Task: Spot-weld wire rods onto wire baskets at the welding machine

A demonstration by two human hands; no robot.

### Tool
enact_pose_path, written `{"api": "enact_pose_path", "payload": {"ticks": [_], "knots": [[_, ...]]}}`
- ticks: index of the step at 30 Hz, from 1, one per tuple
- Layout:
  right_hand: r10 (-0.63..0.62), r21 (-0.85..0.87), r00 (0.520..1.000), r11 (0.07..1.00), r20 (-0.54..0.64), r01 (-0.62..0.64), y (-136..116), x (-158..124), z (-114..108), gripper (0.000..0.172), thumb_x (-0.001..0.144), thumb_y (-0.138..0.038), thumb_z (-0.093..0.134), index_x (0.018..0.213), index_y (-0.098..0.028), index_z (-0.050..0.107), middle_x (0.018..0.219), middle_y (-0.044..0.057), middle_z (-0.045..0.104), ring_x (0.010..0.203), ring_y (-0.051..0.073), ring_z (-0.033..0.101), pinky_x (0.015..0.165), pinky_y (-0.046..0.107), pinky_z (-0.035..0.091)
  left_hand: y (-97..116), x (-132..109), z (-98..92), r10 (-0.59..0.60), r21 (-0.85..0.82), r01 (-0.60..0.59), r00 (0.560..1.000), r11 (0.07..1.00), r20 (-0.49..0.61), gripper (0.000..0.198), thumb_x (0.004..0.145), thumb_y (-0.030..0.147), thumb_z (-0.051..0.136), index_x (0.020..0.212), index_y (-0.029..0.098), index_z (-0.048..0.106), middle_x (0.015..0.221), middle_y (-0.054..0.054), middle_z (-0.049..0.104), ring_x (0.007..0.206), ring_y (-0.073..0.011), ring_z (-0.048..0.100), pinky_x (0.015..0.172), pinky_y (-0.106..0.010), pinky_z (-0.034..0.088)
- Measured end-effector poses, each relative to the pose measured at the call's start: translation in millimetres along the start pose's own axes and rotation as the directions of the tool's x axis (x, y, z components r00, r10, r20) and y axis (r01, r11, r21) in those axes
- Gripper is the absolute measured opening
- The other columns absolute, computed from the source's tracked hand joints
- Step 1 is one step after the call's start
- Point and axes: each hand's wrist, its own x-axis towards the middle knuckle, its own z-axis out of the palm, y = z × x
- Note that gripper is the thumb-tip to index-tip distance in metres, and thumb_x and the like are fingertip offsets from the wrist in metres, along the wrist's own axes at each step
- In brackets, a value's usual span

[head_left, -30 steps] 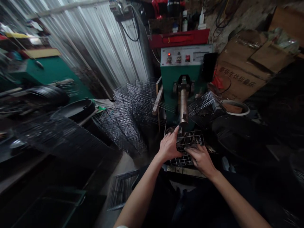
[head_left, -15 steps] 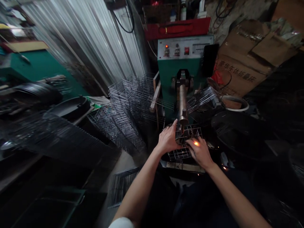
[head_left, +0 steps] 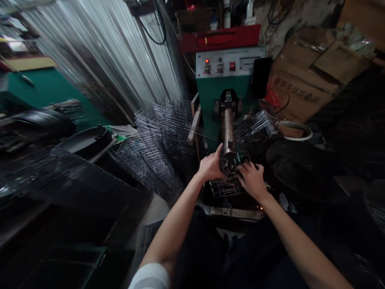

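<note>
Below the arm (head_left: 229,132) of a green welding machine (head_left: 207,96) lies a small wire grid (head_left: 222,189) of thin metal rods. My left hand (head_left: 210,166) holds the grid's left side, one finger pointing up beside the welder's tip. On the right, my right hand (head_left: 252,181) has its fingers curled over the wires, palm down, slightly blurred. Its fingertips and whatever small piece they may pinch are hidden. A few orange sparks glow below my right wrist.
Stacked wire panels (head_left: 159,148) stand left of the machine. Loose metal rods (head_left: 255,124) lie to its right, near a white bowl (head_left: 296,131) and a cardboard box (head_left: 300,80). A wooden strip (head_left: 236,212) runs below the grid.
The bright orange glow at my right hand is gone and fewer sparks show. My right hand has turned and shifted slightly up; my left stays at the grid. The camera view has shifted slightly.
</note>
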Motion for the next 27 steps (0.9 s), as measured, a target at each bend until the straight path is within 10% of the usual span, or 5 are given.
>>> {"api": "enact_pose_path", "payload": {"ticks": [14, 22, 27], "knots": [[-0.058, 0.021, 0.998, 0.998, 0.004, 0.058, 14.9, 7.0, 2.7, 0.014, 0.096, -0.017, 0.053, 0.099, -0.02, 0.066, 0.103, 0.008, 0.068, 0.102, 0.028, 0.054, 0.092, 0.045, 0.025, -14.2, 21.3, 0.3, 0.126, -0.077, -0.121, 0.99, 0.99, 0.063, 0.141, 0.052, 0.053, 0.087, 0.158, 0.022, -0.001, 0.143, -0.018, 0.053, 0.128, -0.0403, 0.054, 0.105, -0.051, 0.043], [-0.139, 0.097, 0.99, 0.986, 0.014, 0.137, 38.3, 3.2, 6.5, 0.026, 0.095, -0.03, 0.047, 0.104, -0.023, 0.07, 0.1, 0.009, 0.07, 0.098, 0.031, 0.06, 0.084, 0.046, 0.037, -65.8, 8.6, -20.0, 0.065, -0.192, -0.098, 0.983, 0.976, -0.169, 0.076, 0.081, 0.044, 0.071, 0.145, 0.016, 0.042, 0.131, -0.014, 0.064, 0.118, -0.0273, 0.063, 0.099, -0.037, 0.05], [0.032, 0.354, 0.991, 0.932, 0.128, -0.076, 55.4, 23.9, -7.3, 0.034, 0.088, -0.052, 0.056, 0.1, -0.023, 0.071, 0.097, 0.011, 0.072, 0.089, 0.031, 0.067, 0.077, 0.041, 0.048, -100.2, -11.0, -8.0, -0.02, -0.279, -0.039, 0.978, 0.959, -0.207, 0.055, 0.084, 0.034, 0.068, 0.134, 0.016, 0.055, 0.117, -0.008, 0.071, 0.106, -0.0212, 0.068, 0.092, -0.031, 0.053]]}}
